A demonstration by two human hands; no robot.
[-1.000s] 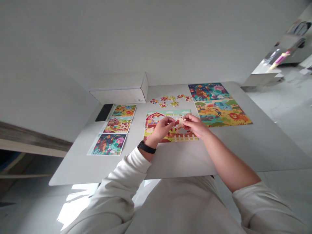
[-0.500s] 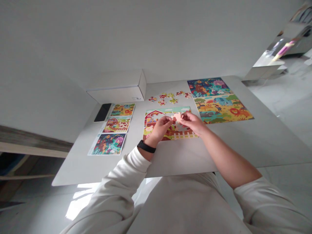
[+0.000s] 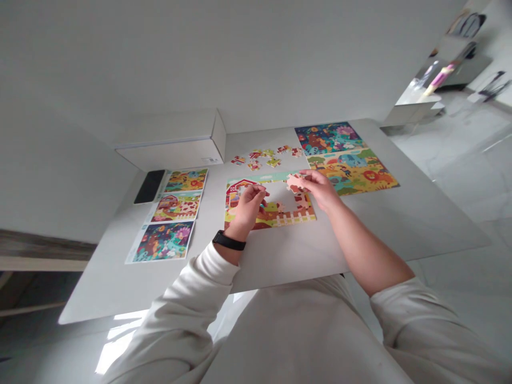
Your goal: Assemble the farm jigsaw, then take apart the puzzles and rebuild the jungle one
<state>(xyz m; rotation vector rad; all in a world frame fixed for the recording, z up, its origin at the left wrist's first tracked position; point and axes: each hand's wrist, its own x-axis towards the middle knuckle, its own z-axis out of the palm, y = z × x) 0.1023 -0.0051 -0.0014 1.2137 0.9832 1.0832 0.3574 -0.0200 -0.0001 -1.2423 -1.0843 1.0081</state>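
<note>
My right hand (image 3: pixel 321 189) pinches a puzzle piece (image 3: pixel 295 183), pink with brown-red patches, above the upper right part of a farm jigsaw puzzle (image 3: pixel 286 218). The puzzle has a red barn at its left, a white fence along the bottom and a bare gap in its middle. My left hand (image 3: pixel 248 207), with a black band at the wrist, hovers over the puzzle's left part and covers some of it. Its fingers are curled together, and nothing shows between them. Loose puzzle pieces (image 3: pixel 273 161) lie scattered behind the puzzle.
Two finished-looking pictures, a night scene (image 3: pixel 328 140) and a safari scene (image 3: pixel 352 172), lie at the right. Three printed picture sheets (image 3: pixel 176 207) and a black phone (image 3: pixel 149 187) are at the left. A white box (image 3: pixel 172 153) stands at the back against the wall.
My left hand has let go of the puzzle piece and drawn away to the left. The piece stays in my right hand, now nearer the puzzle's upper right. The view has shifted slightly.
</note>
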